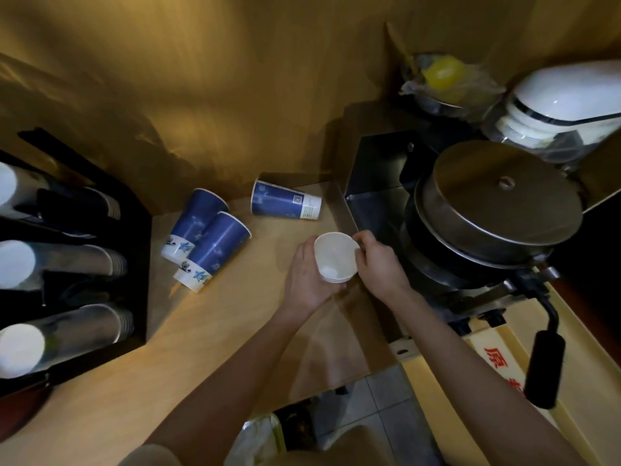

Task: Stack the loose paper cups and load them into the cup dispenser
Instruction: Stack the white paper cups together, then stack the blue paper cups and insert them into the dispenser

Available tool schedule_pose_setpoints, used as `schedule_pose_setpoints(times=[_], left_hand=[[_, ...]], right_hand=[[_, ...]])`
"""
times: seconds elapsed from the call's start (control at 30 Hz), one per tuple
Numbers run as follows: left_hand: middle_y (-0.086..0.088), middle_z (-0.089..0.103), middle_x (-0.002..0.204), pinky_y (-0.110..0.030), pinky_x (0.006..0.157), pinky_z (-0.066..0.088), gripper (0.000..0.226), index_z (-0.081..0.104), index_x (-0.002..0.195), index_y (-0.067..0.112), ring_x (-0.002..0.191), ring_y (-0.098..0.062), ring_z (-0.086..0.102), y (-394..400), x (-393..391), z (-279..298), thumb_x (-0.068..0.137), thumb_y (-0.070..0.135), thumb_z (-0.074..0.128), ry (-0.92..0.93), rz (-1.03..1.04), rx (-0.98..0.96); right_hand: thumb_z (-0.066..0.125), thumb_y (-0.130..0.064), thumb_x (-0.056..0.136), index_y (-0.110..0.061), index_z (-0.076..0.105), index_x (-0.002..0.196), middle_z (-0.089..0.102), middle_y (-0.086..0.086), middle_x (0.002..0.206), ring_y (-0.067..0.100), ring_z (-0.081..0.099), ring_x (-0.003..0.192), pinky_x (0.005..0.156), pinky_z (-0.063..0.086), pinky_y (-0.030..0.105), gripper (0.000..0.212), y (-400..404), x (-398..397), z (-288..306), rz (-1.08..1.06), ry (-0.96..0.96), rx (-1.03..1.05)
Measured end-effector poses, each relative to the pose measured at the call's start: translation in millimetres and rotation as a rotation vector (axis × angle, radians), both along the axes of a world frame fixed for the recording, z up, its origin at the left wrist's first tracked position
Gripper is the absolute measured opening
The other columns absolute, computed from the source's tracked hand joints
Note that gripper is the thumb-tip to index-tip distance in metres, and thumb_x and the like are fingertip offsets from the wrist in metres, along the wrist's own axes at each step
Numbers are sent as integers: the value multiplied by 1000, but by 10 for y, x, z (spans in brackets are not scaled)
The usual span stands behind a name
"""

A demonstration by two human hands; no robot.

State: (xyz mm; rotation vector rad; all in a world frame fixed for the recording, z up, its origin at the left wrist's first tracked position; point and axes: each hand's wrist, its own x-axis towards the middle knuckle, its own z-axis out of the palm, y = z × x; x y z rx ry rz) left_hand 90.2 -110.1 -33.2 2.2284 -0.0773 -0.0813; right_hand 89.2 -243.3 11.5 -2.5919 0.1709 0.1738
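Note:
A short stack of nested paper cups (336, 258), white inside, is held mouth-up over the wooden counter (208, 338). My left hand (307, 277) wraps its side and bottom. My right hand (378, 260) pinches the rim on the right. Three blue-and-white paper cups lie on their sides: two side by side at centre left (195, 223) (215, 250), one further back (285, 200). The black cup dispenser (84, 264) stands at the left, with three tubes of stacked cups pointing toward me.
A metal machine with a round lid (497, 203) and a black handle (544, 368) crowds the right side, close to my right hand. Behind it sit bagged items (447, 79) and a white appliance (564, 95). The wooden wall rises behind the counter.

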Motion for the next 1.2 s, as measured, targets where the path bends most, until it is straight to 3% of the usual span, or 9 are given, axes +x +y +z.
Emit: schedule_pose_setpoints(times=[0.27,0.37,0.53,0.63,0.77,0.9,1.03,1.2], left_hand=[[-3,37,143,-35,103,40,110,20,142,19,130,-20,38,137,15,36,56,41,84,74,6,82],[-5,27,149,-35,108,34,115,12,145,16,135,-21,31,243,37,112,57,39,84,124,-59,164],[-4,41,140,-34,105,40,71,40,135,17,127,-20,41,715,146,275,73,29,72,91,-17,330],[-8,51,130,-36,100,41,46,52,124,12,121,-24,48,1124,211,310,81,25,62,65,78,327],[-17,55,125,-39,97,41,37,56,119,6,118,-33,50,1609,340,285,86,23,55,49,223,398],[-15,50,130,-43,95,42,39,49,123,8,119,-32,47,1933,472,234,90,29,48,40,250,572],[-11,35,147,-46,108,35,54,31,139,13,134,-28,33,2093,649,111,92,35,45,70,212,687],[-14,25,152,-48,112,28,63,18,144,12,140,-31,24,2203,865,-108,92,37,44,208,196,674]], right_hand=[[47,-24,94,-14,50,113,67,10,106,24,67,93,77,57,35,22,129,151,55,90,-28,-139],[47,-25,93,-11,56,105,67,11,99,25,64,91,81,53,39,21,226,244,144,144,-133,-260],[45,-27,92,-10,55,112,62,12,113,28,55,107,93,42,43,28,588,466,330,280,-238,-314],[44,-26,92,-10,57,108,63,12,112,29,54,108,93,41,42,27,879,594,344,361,-259,-283],[43,-26,93,-6,55,111,61,16,116,31,52,111,92,41,42,29,1243,727,242,436,-202,-248],[44,-30,93,-7,46,121,55,18,126,34,48,116,95,42,46,37,1518,856,58,446,-101,-205],[49,-42,89,-7,38,130,49,17,133,33,43,122,98,38,43,54,1681,947,-145,421,-49,-207],[59,-49,82,-6,30,137,42,18,142,33,41,128,104,37,42,76,1802,1051,-449,196,163,159]])
